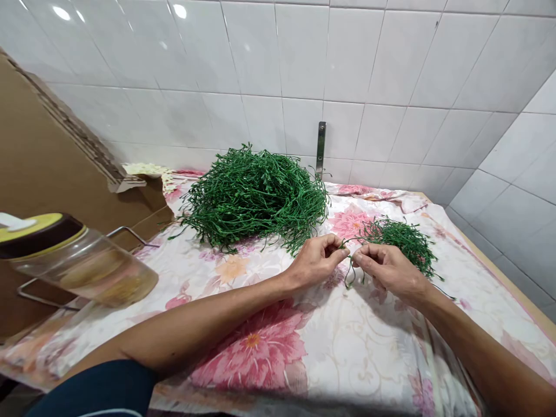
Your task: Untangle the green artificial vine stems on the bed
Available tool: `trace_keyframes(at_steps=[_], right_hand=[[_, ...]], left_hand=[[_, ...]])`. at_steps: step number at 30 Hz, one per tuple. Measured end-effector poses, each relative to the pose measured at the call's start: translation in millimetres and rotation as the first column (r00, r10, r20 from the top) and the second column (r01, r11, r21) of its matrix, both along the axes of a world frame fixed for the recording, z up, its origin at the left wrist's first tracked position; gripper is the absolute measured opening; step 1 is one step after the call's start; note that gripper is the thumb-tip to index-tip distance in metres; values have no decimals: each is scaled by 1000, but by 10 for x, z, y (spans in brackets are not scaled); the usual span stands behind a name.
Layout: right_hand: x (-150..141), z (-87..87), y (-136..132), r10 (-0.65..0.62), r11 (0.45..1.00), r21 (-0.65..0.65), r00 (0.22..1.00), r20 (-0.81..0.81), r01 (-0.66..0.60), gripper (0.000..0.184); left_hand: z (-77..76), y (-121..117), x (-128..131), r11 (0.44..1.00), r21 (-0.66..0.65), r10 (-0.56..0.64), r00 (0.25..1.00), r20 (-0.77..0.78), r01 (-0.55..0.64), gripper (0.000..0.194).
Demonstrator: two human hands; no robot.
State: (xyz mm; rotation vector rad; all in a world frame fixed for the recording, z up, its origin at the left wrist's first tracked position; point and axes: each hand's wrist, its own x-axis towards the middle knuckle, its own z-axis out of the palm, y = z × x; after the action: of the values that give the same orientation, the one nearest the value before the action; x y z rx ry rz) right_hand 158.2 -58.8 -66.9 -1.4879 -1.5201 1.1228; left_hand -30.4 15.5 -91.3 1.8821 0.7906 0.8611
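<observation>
My left hand (320,259) pinches a thin green artificial stem between thumb and fingertips. Close beside it, my right hand (386,267) has its thumb and forefinger pressed together at the same small sprig; its other fingers are curled under. Strands of the green stem (348,277) hang down between the two hands. Behind my left hand lies a large tangled heap of green stems (256,197) with small bud-like tips. A smaller pile of the same stems (402,240) sits just beyond my right hand, partly hidden by it.
A floral cloth (256,341) covers the table. At the left, a clear jar (99,266) with a yellow and dark lid leans in a metal wire holder (130,231), near cardboard (56,145). White tiles (304,58) and a metal bracket (321,147) stand behind.
</observation>
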Motion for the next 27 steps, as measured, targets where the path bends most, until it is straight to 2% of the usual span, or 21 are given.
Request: trace_keyframes(at_steps=[2,4,7,9,11,14,16,19,23,27], right_hand=[[4,-10,6,7,999,-52,1000,-7,-7,40],[13,-49,21,-3,999,-38,1000,-10,3,40],[23,-116,38,-33,999,41,999,30,31,37],[20,-140,38,-70,988,146,992,106,54,33],[13,-157,33,-120,954,294,972,204,57,28],[6,-197,34,-191,864,503,927,323,3,20],[3,-236,42,-227,804,593,901,370,-41,17],[0,-284,54,-262,750,657,880,396,-73,15],[-12,-313,64,-282,712,695,866,412,-99,13],[-40,-327,71,-307,701,710,868,390,-71,11]], left_hand=[[24,-44,-4,992,120,38,998,-40,-33,23],[40,-79,-1,975,218,62,997,-53,-49,22],[32,-102,7,967,251,61,997,-54,-45,21],[9,-96,12,984,178,41,997,-62,-29,20],[-19,-75,16,996,82,31,997,-67,-25,23],[-38,-35,26,998,-8,65,996,-58,-66,28],[-30,-17,35,995,-54,76,996,-54,-79,33],[-5,-11,47,984,-173,34,999,-32,-39,40],[-8,-24,44,936,-352,13,1000,27,-3,46],[-43,-40,47,919,-395,38,994,99,4,48]])
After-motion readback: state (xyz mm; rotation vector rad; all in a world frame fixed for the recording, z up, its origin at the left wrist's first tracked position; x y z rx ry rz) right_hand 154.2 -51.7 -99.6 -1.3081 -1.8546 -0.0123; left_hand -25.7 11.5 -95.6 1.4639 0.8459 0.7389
